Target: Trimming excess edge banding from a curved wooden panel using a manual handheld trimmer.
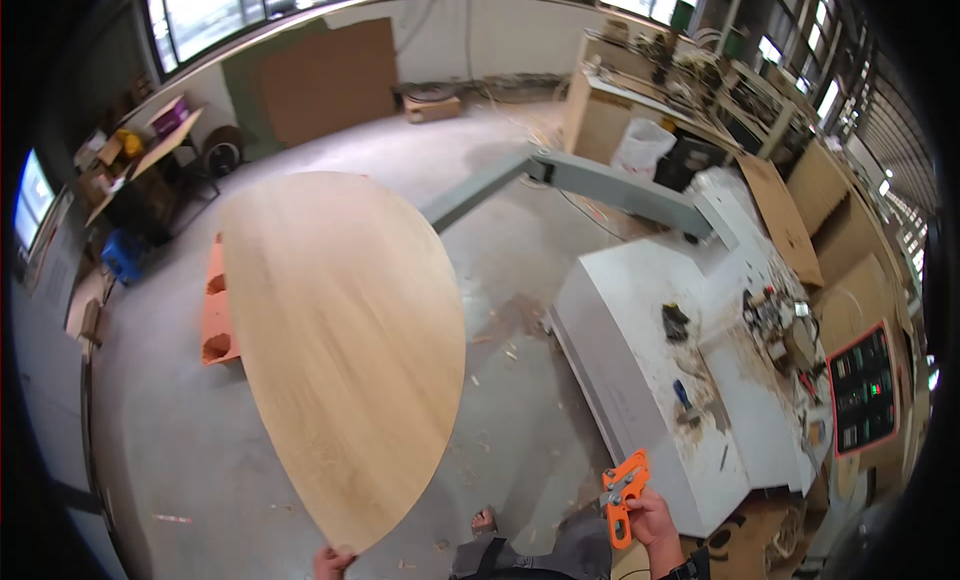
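A large pale wood-grain panel, rounded at the far end and narrowing toward me, spreads across the left and middle of the view. At its near tip, my left hand is closed on the edge; part of that hand falls outside the picture. My right hand grips an orange edge trimmer with metal knobs, held up to the right of the panel and apart from it. Under the panel's left side shows an orange support with round holes.
To the right stands a white machine strewn with dust, a blue-handled brush and small tools. Its grey arm reaches toward the panel's far side. A control panel is at far right; wood scraps dot the floor.
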The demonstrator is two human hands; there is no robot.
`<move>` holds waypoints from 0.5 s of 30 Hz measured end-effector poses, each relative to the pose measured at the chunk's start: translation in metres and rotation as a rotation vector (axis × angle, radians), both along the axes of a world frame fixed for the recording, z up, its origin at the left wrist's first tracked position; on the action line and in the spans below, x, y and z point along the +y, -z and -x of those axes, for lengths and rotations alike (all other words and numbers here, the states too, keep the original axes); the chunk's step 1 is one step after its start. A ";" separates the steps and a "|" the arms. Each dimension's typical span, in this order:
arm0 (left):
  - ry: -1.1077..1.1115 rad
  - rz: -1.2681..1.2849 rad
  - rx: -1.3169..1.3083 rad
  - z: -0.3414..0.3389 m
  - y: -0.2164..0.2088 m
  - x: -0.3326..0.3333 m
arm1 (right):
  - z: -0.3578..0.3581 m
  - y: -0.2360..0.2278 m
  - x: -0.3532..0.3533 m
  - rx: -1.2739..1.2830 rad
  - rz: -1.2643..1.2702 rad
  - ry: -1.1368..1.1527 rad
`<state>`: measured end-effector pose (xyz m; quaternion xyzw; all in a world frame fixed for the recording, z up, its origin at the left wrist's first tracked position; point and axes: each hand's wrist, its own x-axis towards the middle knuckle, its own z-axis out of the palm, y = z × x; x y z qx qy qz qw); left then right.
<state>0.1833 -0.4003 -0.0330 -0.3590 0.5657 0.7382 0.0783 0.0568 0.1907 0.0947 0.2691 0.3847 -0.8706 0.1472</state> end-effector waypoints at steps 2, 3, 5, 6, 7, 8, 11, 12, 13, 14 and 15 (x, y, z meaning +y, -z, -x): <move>-0.295 0.020 0.105 -0.017 0.016 -0.051 | 0.033 0.010 -0.020 0.016 -0.065 -0.050; -0.326 0.028 0.121 -0.013 0.016 -0.068 | 0.050 0.014 -0.034 0.014 -0.132 -0.071; -0.805 -0.182 0.162 0.002 0.020 -0.095 | 0.087 0.010 -0.069 0.027 -0.127 -0.111; -0.848 -0.204 0.178 0.017 0.024 -0.101 | 0.106 0.016 -0.084 0.053 -0.226 -0.121; -0.885 -0.227 0.191 0.042 0.025 -0.106 | 0.125 0.022 -0.096 0.080 -0.326 -0.124; -0.830 -0.233 0.325 0.069 0.028 -0.105 | 0.147 0.027 -0.106 0.118 -0.376 -0.146; -0.908 -0.229 0.388 0.142 0.032 -0.114 | 0.230 0.018 -0.150 0.222 -0.558 -0.189; -1.006 -0.235 0.299 0.160 0.034 -0.121 | 0.261 0.019 -0.162 0.232 -0.557 -0.209; -1.024 -0.237 0.304 0.174 0.034 -0.130 | 0.297 0.021 -0.172 0.283 -0.571 -0.213; -1.025 -0.189 0.262 0.185 0.033 -0.142 | 0.333 0.025 -0.181 0.333 -0.583 -0.219; -1.029 -0.140 0.221 0.195 0.031 -0.155 | 0.373 0.030 -0.193 0.343 -0.581 -0.240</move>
